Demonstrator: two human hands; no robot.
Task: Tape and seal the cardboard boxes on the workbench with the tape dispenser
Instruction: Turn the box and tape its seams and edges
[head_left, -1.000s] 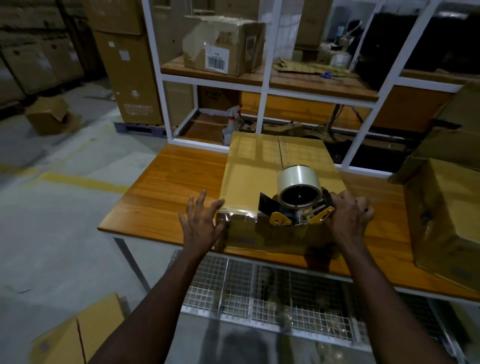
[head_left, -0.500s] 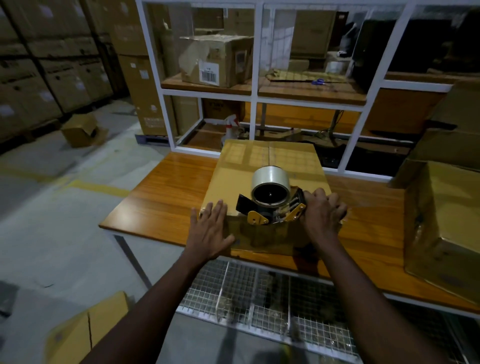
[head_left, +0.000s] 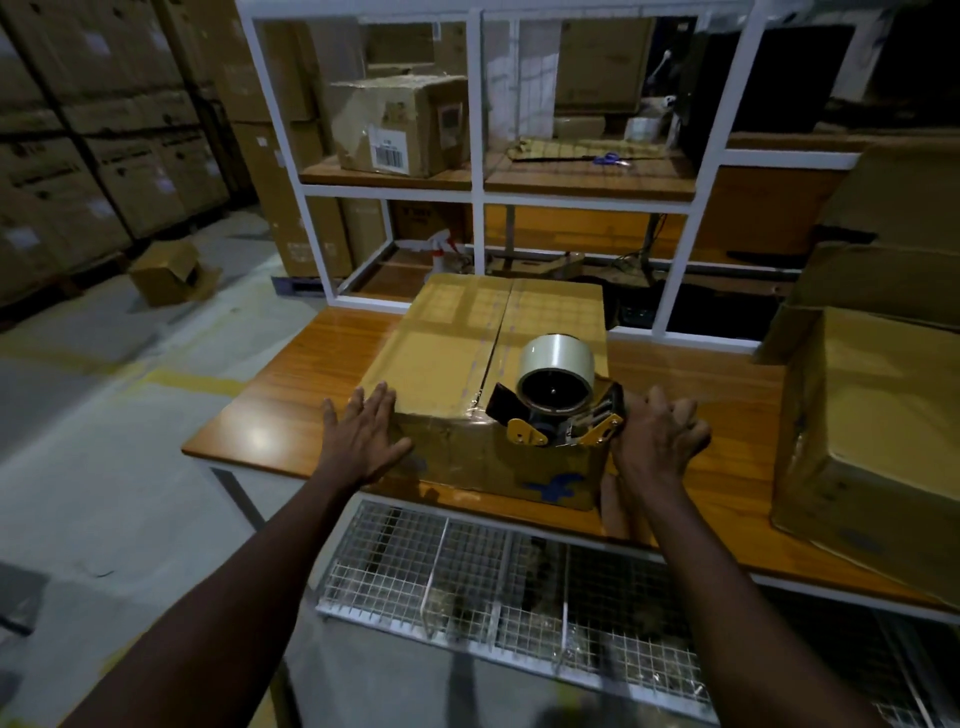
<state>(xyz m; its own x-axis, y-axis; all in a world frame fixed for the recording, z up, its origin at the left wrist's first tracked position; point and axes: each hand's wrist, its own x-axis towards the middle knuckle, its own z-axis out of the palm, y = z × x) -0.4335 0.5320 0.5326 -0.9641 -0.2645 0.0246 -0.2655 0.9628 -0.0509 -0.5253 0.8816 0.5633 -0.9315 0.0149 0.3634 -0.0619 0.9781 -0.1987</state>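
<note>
A closed cardboard box lies on the wooden workbench, its centre seam shiny with clear tape. A tape dispenser with a clear roll and yellow side plates sits at the box's near right top edge, tipped over the front face. My right hand grips the dispenser's handle at the box's right corner. My left hand lies flat with fingers spread on the near left corner of the box.
A second cardboard box stands on the bench at the right, more boxes behind it. A white shelf frame rises behind the bench, holding a labelled box and blue scissors. A wire mesh rack sits below the bench's front edge.
The dispenser has stayed at the near edge of the box in my right hand. My left hand slid along the box's near left corner. My head lifted, showing more of the shelf.
</note>
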